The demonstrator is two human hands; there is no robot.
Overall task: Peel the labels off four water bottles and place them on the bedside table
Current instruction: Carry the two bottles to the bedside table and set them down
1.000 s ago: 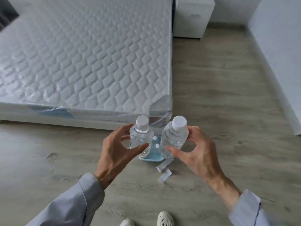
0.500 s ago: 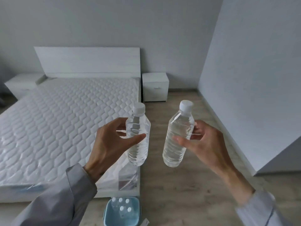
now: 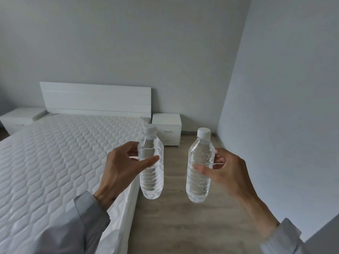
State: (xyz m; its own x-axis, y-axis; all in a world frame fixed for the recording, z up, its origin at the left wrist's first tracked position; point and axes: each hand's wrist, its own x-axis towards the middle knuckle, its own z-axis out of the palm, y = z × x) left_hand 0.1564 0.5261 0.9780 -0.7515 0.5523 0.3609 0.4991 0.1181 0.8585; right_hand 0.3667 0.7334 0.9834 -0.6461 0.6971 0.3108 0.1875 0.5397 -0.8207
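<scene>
Bed (image 3: 64,162) left, nightstand (image 3: 167,129) ahead.

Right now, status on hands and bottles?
Left hand grips one bare bottle, right hand another. Bedside table ahead. Floor path open.

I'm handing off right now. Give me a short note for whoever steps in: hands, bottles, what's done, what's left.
Left hand: gripping the left bottle at mid-body, upright, in the air.
Right hand: gripping the right bottle the same way, upright.
Both bottles are capped, clear and show no label.
The right bedside table stands ahead beside the bed, nothing visible on its top. A second table sits on the bed's far side.
Done: these two bottles appear peeled.
Left: carry them to the bedside table and set them down. The other two bottles are out of view, so their state is unknown.
</scene>
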